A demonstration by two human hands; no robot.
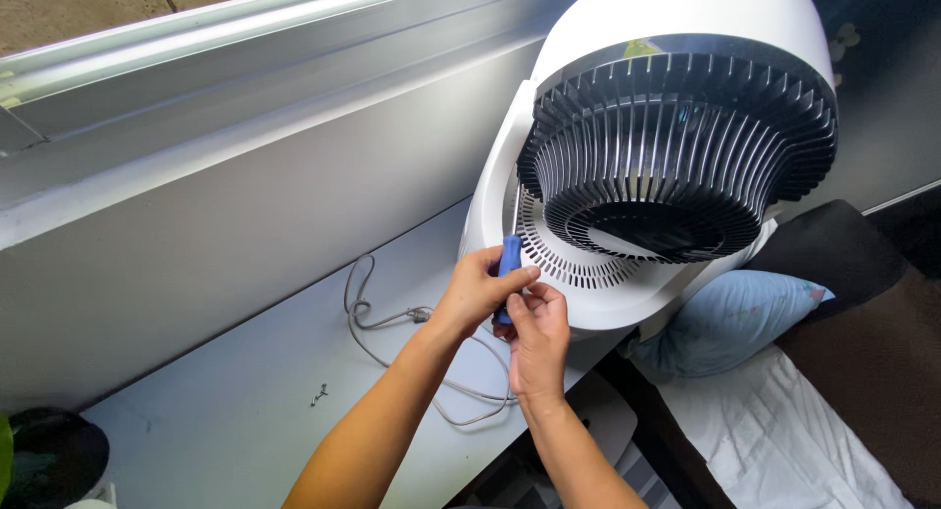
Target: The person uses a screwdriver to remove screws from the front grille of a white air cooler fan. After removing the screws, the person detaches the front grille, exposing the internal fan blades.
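Observation:
A white round fan [676,19] with a dark ribbed grille [676,146] lies tilted on a white ledge [235,411]. My left hand [480,291] grips the blue handle of a screwdriver [510,254], whose thin shaft points up along the fan's left rim. My right hand [537,335] sits just below it, fingers curled at the lower end of the handle and touching the fan's white perforated rim [578,269].
A grey power cord [377,323] loops on the ledge left of my hands. A small screw [319,394] lies on the ledge further left. A pale blue pillow [735,318] and white cloth [774,431] lie at the right. A window frame [196,48] runs behind.

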